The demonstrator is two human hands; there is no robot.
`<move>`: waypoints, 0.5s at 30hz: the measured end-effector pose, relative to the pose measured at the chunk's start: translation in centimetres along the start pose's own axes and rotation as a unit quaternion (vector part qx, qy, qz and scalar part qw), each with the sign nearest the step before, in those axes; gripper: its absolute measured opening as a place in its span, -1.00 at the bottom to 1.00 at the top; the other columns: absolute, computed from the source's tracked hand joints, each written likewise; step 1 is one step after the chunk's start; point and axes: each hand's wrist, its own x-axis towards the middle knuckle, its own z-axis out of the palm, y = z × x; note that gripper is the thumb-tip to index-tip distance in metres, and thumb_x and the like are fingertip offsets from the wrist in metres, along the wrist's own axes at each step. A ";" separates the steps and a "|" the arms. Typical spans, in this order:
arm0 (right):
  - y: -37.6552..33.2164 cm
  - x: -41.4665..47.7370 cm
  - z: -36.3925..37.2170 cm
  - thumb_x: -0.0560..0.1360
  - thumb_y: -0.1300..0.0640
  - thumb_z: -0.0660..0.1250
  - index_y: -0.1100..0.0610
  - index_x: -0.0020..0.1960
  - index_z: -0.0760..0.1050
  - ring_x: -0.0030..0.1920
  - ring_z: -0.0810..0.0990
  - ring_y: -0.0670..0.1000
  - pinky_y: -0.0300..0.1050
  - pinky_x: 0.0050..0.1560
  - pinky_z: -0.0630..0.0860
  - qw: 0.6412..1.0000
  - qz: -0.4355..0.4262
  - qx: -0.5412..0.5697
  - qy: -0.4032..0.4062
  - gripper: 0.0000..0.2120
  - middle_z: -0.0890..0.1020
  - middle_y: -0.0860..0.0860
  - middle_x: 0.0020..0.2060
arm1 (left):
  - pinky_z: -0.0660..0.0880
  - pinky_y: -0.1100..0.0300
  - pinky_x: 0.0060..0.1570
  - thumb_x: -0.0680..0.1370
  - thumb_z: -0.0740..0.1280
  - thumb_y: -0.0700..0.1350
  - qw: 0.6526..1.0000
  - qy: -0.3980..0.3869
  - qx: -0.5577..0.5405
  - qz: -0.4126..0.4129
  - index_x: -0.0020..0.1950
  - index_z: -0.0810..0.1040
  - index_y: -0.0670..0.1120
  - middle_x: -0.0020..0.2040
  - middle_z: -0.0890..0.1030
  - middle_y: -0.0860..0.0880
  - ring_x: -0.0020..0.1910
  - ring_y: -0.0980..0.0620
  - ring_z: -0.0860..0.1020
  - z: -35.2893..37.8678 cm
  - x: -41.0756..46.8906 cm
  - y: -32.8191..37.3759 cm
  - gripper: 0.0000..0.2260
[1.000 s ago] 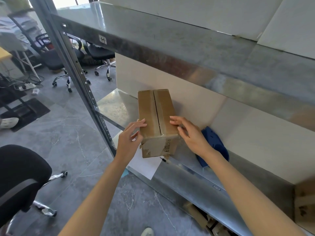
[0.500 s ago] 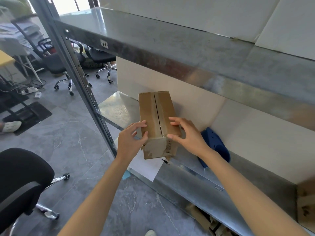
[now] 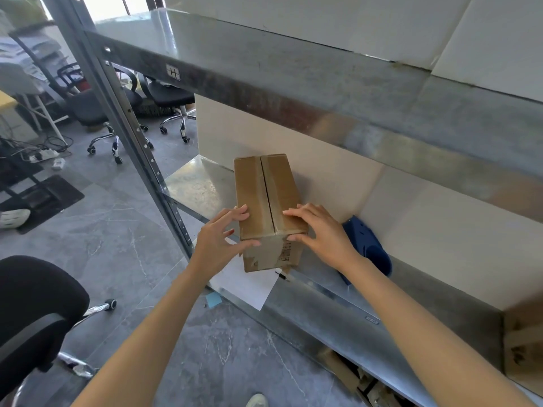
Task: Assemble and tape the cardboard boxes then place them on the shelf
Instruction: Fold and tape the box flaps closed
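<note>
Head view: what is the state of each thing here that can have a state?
cardboard box, flaps closed, taped, resting on the shelf
left hand, holds the box's near left corner
right hand, holds the box's near right corner
white paper, flat under the box, overhanging the shelf edge
blue object, lying on the shelf

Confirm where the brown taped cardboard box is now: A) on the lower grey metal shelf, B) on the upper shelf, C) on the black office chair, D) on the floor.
A: the brown taped cardboard box is on the lower grey metal shelf, held at its near end by the left hand and right hand.
</note>
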 end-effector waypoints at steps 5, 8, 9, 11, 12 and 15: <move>-0.2 -0.1 0.7 0.48 -0.11 0.38 -0.12 0.30 0.53 0.32 0.35 -0.19 -0.12 0.24 0.42 0.999 -0.018 0.007 0.048 -0.60 0.53 -0.16 0.17 | 0.53 0.33 0.12 0.34 0.51 0.12 0.999 0.032 -0.013 0.000 0.27 0.57 -0.07 0.28 0.52 0.18 0.25 0.30 0.48 0.8 -0.7 0.0 -0.44; -0.1 -0.1 0.8 0.47 -0.16 0.37 -0.14 0.30 0.53 0.31 0.34 -0.20 -0.16 0.21 0.40 0.999 -0.008 0.021 0.044 -0.59 0.51 -0.19 0.17 | 0.54 0.37 0.10 0.34 0.50 0.15 0.999 0.045 -0.026 -0.003 0.27 0.56 -0.13 0.26 0.50 0.19 0.24 0.36 0.46 1.5 -0.5 0.3 -0.41; -0.1 -0.1 0.7 0.45 -0.22 0.35 -0.15 0.29 0.52 0.31 0.35 -0.18 -0.16 0.20 0.40 0.999 -0.006 0.023 0.041 -0.56 0.50 -0.20 0.17 | 0.54 0.37 0.09 0.33 0.50 0.16 0.999 0.045 -0.028 -0.003 0.26 0.55 -0.13 0.26 0.49 0.20 0.24 0.37 0.45 1.5 -0.4 0.3 -0.39; -0.3 0.1 0.6 0.42 -0.24 0.35 -0.14 0.26 0.54 0.30 0.36 -0.18 -0.15 0.18 0.43 0.998 -0.001 0.030 0.047 -0.56 0.50 -0.21 0.15 | 0.55 0.36 0.08 0.32 0.50 0.18 0.998 0.048 -0.033 -0.008 0.26 0.55 -0.12 0.26 0.48 0.22 0.24 0.36 0.45 1.5 -0.4 0.3 -0.38; -0.3 0.2 0.7 0.43 -0.21 0.36 -0.13 0.25 0.55 0.29 0.35 -0.21 -0.14 0.19 0.44 0.998 0.000 0.033 0.053 -0.58 0.50 -0.21 0.13 | 0.57 0.33 0.07 0.31 0.52 0.16 0.998 0.049 -0.040 -0.011 0.26 0.55 -0.11 0.26 0.49 0.22 0.25 0.33 0.46 1.5 -0.4 0.2 -0.40; -0.5 -0.1 1.2 0.46 -0.13 0.39 -0.09 0.26 0.56 0.31 0.34 -0.24 -0.13 0.26 0.43 0.997 -0.003 0.031 0.071 -0.61 0.51 -0.21 0.13 | 0.61 0.26 0.02 0.31 0.55 0.07 0.997 0.052 -0.059 -0.019 0.23 0.55 -0.11 0.26 0.50 0.21 0.26 0.27 0.48 1.6 -0.4 0.1 -0.45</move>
